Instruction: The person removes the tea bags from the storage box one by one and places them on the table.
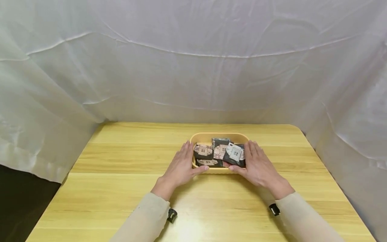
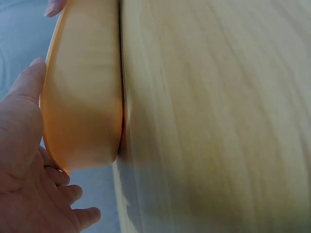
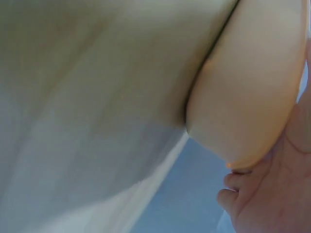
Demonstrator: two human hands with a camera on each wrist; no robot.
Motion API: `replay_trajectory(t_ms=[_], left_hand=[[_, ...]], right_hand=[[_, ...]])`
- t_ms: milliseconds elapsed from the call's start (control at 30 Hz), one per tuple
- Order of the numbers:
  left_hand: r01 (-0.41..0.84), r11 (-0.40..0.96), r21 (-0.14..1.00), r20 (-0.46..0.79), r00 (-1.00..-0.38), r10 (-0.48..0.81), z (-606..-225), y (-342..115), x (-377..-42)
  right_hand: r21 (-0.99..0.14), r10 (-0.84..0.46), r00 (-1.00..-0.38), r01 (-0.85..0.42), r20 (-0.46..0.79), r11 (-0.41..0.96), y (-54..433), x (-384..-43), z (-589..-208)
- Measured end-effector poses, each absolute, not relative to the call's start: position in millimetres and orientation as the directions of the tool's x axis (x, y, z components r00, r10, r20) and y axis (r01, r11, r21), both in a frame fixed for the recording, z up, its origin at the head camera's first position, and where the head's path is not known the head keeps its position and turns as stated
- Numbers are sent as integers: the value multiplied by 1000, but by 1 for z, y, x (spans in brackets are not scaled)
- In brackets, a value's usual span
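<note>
A shallow yellow tray (image 1: 219, 171) with rounded corners stands on the wooden table, holding several small dark packets with patterned labels. A packet with a pale label (image 1: 235, 153) lies on top at the right; a pink-labelled packet (image 1: 203, 151) is at the left. My left hand (image 1: 176, 169) rests against the tray's left end, fingers straight along the outside and thumb at the front rim. Mirroring it, my right hand (image 1: 262, 168) lies against the right end, thumb at the front rim. Both wrist views show the tray's smooth outer wall (image 2: 87, 92) beside the palms.
The wooden table (image 1: 121, 195) extends around the tray, its far edge just behind it. Pale hanging cloth (image 1: 193, 77) encloses the back and both sides. Small black devices (image 1: 172, 215) sit at both sleeve cuffs.
</note>
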State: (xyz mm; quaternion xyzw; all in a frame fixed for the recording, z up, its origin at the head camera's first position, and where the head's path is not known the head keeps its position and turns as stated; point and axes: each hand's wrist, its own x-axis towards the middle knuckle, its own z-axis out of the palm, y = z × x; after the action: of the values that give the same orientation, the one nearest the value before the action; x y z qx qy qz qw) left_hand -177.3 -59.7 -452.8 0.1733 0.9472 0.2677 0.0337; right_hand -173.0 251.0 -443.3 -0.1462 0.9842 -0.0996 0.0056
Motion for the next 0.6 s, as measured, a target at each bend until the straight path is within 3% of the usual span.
replay_trajectory(t_ms=[600], left_hand=[[305, 835, 458, -4, -938, 345, -447, -60, -179]], right_hand=[[-247, -308, -951, -298, -2, 922, 254, -176, -444]])
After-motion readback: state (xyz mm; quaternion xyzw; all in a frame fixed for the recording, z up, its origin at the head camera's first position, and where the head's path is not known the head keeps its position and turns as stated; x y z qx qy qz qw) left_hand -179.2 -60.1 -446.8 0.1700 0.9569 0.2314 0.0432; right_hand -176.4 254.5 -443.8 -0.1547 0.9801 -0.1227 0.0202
